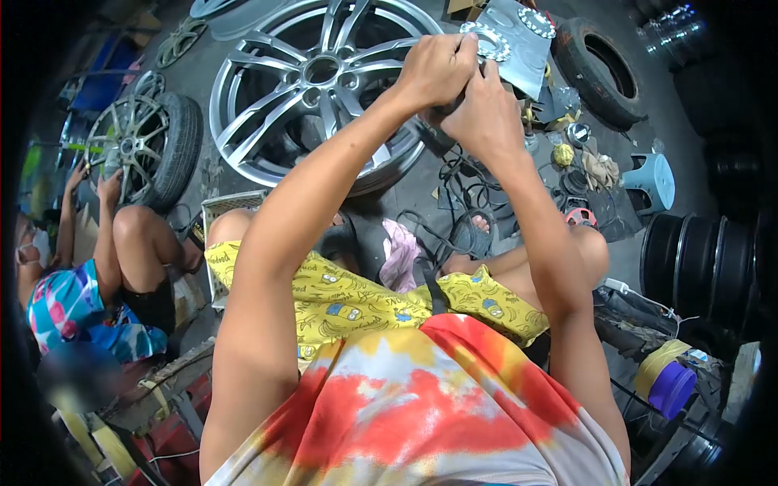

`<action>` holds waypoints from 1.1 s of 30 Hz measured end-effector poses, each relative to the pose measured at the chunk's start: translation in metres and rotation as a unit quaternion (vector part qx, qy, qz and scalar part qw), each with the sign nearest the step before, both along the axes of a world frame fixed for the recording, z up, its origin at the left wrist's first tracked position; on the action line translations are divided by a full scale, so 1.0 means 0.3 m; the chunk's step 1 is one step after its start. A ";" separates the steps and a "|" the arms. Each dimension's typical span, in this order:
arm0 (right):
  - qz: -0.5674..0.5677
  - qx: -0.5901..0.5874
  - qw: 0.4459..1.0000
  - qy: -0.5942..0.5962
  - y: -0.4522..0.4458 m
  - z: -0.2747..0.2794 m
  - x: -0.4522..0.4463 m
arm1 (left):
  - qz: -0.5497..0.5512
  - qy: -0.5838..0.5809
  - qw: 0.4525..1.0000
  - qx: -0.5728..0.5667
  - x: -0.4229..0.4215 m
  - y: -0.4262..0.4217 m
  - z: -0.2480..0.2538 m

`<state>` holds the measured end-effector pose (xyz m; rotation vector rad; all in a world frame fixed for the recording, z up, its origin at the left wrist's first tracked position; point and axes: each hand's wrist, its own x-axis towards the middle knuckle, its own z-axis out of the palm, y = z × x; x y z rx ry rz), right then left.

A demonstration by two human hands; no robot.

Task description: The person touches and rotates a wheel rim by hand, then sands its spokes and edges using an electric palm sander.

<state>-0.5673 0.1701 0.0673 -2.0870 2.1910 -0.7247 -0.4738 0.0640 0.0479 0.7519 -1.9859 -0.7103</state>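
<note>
My left hand is closed, knuckles up, just to the right of a large silver alloy wheel rim. Against it, slightly lower and to the right, my right hand is closed too. The fingers of both hands meet, and whatever they hold is hidden behind them. A dark object shows just below the hands; I cannot tell whether they touch it. The spoked rim lies face up in front of me, its right edge partly covered by my left hand and forearm.
At left, a co-worker holds a spoked wheel beside a tyre. Black cables and a pink cloth lie between my feet. A tyre, a blue stool and stacked black rims stand right.
</note>
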 end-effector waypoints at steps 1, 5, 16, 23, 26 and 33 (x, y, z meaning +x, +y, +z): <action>-0.004 -0.003 1.000 0.015 -0.015 -0.003 -0.011 | 0.011 0.001 1.000 0.006 -0.012 -0.011 0.001; -0.002 0.014 1.000 0.016 0.048 0.012 0.034 | 0.024 0.002 0.999 0.024 0.040 0.064 0.022; -0.024 -0.009 1.000 0.014 -0.088 -0.030 -0.128 | 0.001 -0.074 0.996 -0.057 -0.141 -0.107 0.013; -0.008 -0.038 0.999 -0.035 -0.210 -0.089 -0.249 | -0.015 -0.230 0.971 -0.055 -0.139 -0.153 0.050; 0.012 -0.022 0.996 -0.085 -0.169 -0.078 -0.215 | -0.079 -0.331 0.935 -0.096 -0.083 -0.164 0.086; -0.047 0.039 0.947 -0.314 0.057 -0.088 -0.091 | -0.177 -0.324 0.920 0.134 0.049 0.051 0.135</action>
